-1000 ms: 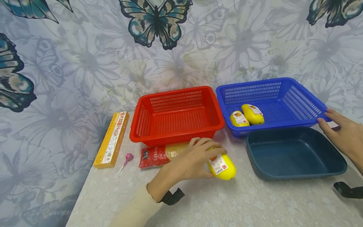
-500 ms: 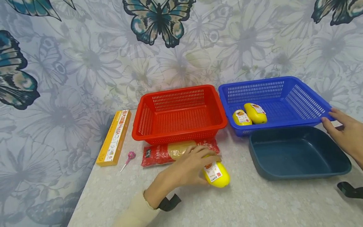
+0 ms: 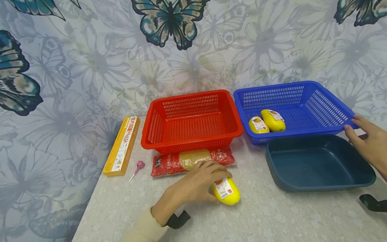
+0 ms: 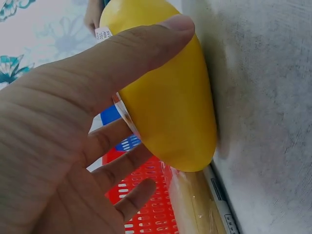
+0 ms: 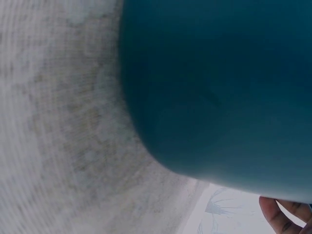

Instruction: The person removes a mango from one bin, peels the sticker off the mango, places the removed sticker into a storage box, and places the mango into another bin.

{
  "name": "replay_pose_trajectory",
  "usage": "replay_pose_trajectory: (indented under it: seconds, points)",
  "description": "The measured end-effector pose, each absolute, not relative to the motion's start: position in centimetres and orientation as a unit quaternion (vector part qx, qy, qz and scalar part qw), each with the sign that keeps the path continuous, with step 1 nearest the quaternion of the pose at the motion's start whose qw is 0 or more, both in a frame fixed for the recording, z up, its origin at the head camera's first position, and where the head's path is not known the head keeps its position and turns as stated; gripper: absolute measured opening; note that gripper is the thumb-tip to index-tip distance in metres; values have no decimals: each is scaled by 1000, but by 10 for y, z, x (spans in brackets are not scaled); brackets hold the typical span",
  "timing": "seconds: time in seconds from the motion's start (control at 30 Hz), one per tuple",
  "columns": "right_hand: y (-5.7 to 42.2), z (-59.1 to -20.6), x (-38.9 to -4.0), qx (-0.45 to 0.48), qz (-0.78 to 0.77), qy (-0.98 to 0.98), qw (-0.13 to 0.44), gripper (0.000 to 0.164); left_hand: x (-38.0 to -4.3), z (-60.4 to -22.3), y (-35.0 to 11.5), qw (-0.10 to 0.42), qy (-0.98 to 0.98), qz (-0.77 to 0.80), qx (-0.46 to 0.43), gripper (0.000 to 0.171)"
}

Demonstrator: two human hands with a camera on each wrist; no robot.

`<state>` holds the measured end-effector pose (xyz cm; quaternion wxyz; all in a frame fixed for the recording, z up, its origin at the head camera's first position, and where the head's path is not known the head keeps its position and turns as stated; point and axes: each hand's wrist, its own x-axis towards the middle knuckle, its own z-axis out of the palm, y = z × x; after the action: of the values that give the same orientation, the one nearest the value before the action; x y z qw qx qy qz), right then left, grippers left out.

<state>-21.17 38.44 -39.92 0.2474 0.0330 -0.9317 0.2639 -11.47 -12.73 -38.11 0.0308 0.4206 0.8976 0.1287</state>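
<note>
Yellow fruit (image 3: 229, 195), part-hidden in the left hand (image 3: 195, 183), perhaps touches the table (image 3: 266, 218).

Around the edges of your table (image 3: 257, 218)

You have a red basket (image 3: 193, 145) near the flowered wall (image 3: 199, 72), which shows large butterflies (image 3: 170, 22). Just in front of the basket lies a red noodle bag (image 3: 193, 159). To your left lie a pink lollipop (image 3: 139, 165) and, beyond it, a yellow pasta box (image 3: 122, 148). On your right sits a dark teal tub (image 3: 320, 164).
</note>
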Motion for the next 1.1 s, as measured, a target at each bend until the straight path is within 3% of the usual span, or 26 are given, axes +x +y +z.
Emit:
replay_pose_trajectory:
  seconds: [0.27,0.47,0.9,1.1]
  points:
    - [384,-399,-214,42,267,-927,259,48,-113,-390,-129,40,894,158,418,90]
    - [384,-397,-215,53,278,-919,274,44,-110,-395,-135,42,912,195,359,103]
    - [382,-402,-213,64,297,-906,296,40,-107,-409,-158,16,915,299,269,74]
    - [383,-405,-214,86,327,-887,315,37,-95,-415,-151,21,901,350,255,76]
